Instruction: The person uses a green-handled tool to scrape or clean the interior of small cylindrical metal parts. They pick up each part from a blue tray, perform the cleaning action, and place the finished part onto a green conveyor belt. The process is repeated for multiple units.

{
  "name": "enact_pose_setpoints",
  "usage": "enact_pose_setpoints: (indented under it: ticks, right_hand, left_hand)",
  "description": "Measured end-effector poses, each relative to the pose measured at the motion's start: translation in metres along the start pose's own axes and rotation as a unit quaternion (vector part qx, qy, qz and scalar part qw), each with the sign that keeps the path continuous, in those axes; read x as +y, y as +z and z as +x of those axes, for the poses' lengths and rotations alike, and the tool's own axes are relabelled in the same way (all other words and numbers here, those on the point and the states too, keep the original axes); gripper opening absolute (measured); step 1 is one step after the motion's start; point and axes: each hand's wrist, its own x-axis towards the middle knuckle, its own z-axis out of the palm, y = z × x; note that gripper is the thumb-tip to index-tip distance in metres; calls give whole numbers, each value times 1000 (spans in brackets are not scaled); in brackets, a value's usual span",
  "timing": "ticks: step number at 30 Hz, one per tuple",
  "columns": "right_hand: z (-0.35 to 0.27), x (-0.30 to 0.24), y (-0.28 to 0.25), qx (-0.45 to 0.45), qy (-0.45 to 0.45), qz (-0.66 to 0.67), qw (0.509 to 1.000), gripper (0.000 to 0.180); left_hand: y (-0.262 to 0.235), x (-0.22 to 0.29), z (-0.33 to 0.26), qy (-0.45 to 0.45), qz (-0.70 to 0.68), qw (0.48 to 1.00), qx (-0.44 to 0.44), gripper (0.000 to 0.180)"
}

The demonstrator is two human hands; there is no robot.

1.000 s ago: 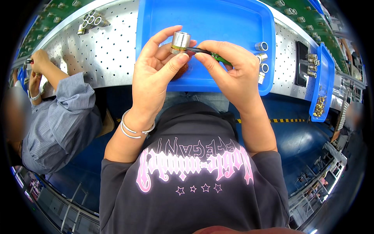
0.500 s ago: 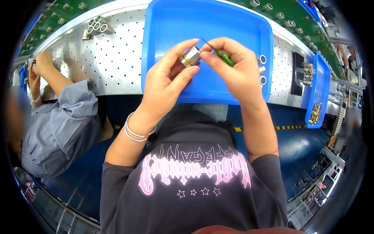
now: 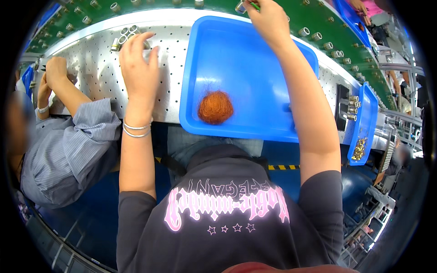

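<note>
My left hand point(image 3: 138, 68) has its fingers spread over the perforated metal bench, beside a cluster of metal ring fittings point(image 3: 124, 40); its fingers partly hide some of them. My right hand point(image 3: 269, 22) stretches far over the tray to the green conveyor, closed around a thin green tool point(image 3: 256, 6) whose kind I cannot make out. At its fingertips is a silver metal fitting point(image 3: 240, 7); whether the fingers still grip it is unclear. Between my arms lies the blue tray point(image 3: 255, 82), holding a tangled ball of copper-coloured wire point(image 3: 215, 107).
Several fittings stand along the green conveyor point(image 3: 314, 22). On the right are a black holder point(image 3: 342, 107), stacked fittings point(image 3: 353, 108) and a smaller blue tray point(image 3: 359, 129) with brass parts. At the left, a co-worker's striped sleeve point(image 3: 91, 123) and hands reach over the bench.
My hands have parted. The left moved left to the fittings, releasing the one it held; the right moved up to the conveyor with the green tool. The copper-coloured wire ball is now visible.
</note>
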Motion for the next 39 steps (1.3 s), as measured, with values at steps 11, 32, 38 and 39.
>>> enact_pose_setpoints:
  ticks: [11,32,38,39]
  right_hand:
    - [-7,-3,7,-30,23,49,998,18]
    - [-185,-55,-83,-172,20,328,929,18]
    - [-186,-49,-78,-181,55,394,899,11]
    - [-188,-47,-78,-176,57,387,903,10]
  left_hand:
    - [-4,-30,-4,-99,0,994,-41,12]
    - [-27,119,-59,-181,-550,757,-303,27]
    - [-31,115,-60,-215,-595,703,-323,24]
    - [-32,115,-60,-216,-609,699,-306,22]
